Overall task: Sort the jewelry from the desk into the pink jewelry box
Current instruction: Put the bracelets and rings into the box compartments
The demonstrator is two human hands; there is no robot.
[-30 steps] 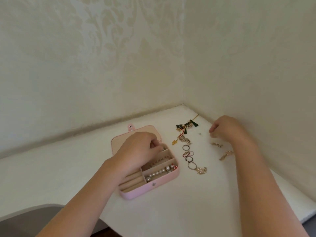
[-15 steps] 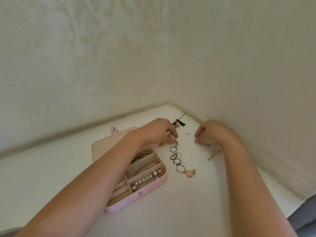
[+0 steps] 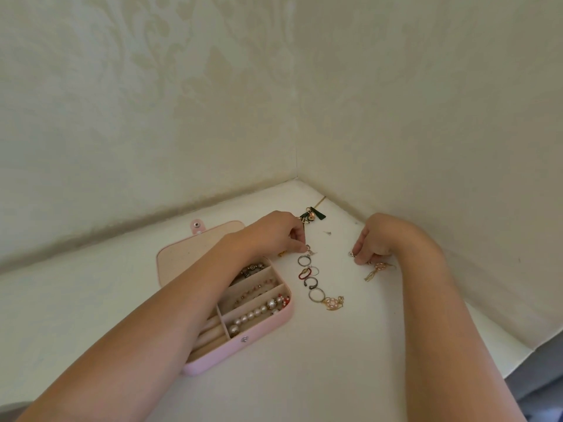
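The open pink jewelry box [image 3: 259,341] was parked nearest on the white desk [image 3: 304,376], with a pearl strand [image 3: 254,313] laid in its front compartment. Just right of it, a row of metal rings [image 3: 310,280] was lined up. Further back, a tiny sparkly piece [image 3: 308,248] was pinched by the left hand [image 3: 274,236], and a small round stud [image 3: 352,254] by the right hand [image 3: 377,239]. A dark green tasselled charm [image 3: 315,215] was seen by the corner.

2 hands [image 3: 274,236] [image 3: 379,239], 1 pink jewelry box [image 3: 243,352], 5 rings [image 3: 305,273] in a row, 1 pearl strand [image 3: 256,312]
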